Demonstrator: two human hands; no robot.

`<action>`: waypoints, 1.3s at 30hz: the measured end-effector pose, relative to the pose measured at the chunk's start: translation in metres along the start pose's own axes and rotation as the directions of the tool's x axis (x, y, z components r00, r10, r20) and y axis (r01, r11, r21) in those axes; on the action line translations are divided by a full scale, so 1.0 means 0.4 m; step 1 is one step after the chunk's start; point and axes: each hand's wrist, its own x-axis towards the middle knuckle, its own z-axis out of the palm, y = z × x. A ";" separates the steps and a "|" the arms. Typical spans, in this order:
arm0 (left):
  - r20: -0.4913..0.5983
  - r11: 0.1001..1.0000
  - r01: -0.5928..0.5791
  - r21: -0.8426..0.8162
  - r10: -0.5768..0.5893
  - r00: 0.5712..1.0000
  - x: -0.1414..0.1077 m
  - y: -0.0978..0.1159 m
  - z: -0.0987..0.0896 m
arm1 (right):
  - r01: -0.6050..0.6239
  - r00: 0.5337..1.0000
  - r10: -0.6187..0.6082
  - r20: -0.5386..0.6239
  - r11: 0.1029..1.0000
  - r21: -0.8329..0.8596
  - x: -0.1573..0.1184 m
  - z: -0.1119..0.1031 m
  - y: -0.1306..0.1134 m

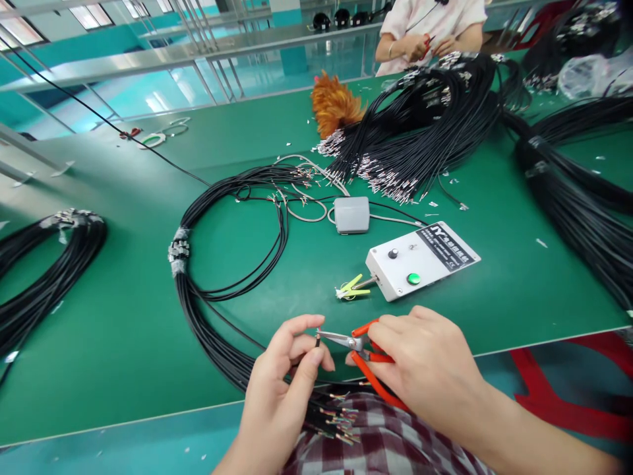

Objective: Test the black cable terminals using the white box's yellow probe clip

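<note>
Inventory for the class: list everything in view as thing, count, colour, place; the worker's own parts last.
Scissors: 1, orange-handled, bottom centre
Cable end: 1, black, at scissors' tip
Bundles: at least 3, black, centre-left and both edges
Cable heap: 1, black, far side
Control box: 1, white, right of centre
Small box: 1, grey, beyond control box
Clip: 1, yellow, by control box
Fluffy item: 1, orange, beside cable heap
Ring: 1, white and green, far left
Scraps: many, white, scattered
Plastic bag: 1, clear, upper right
Table: 1, green, across view
Co-worker: 1, pale top, across table
Frame: 1, red, lower right
Left hand: 1, bare, pinching cable end
Right hand: 1, bare, holding scissors
</note>
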 end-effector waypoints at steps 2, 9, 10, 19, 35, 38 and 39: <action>0.001 1.000 0.017 -0.009 -0.017 1.000 0.001 0.000 -0.001 | 0.022 1.000 -0.022 -0.009 1.000 0.002 -0.003 -0.002 -0.002; 0.028 0.997 0.046 -0.054 -0.045 0.999 0.002 0.005 -0.006 | 0.018 0.999 -0.011 -0.037 0.978 0.206 -0.019 -0.013 -0.007; 0.031 0.998 0.040 -0.045 -0.039 0.999 0.001 0.004 -0.007 | -0.017 0.999 0.026 -0.040 0.978 0.210 -0.020 -0.013 -0.003; 0.061 0.982 -0.154 0.105 0.148 0.987 0.001 -0.005 -0.006 | -0.065 0.997 0.071 -0.031 0.987 0.149 -0.014 -0.018 0.021; 0.190 0.902 -0.300 0.311 0.250 0.949 0.006 -0.007 -0.013 | 0.116 0.985 -0.097 0.143 0.985 -0.129 0.015 -0.094 0.043; 0.186 0.899 -0.304 0.315 0.255 0.949 0.004 -0.007 -0.012 | 0.153 0.976 -0.123 0.181 0.975 -0.160 0.028 -0.106 0.041; 0.183 0.899 -0.302 0.317 0.254 0.950 0.003 -0.006 -0.012 | 0.160 0.973 -0.128 0.191 0.974 -0.161 0.031 -0.108 0.041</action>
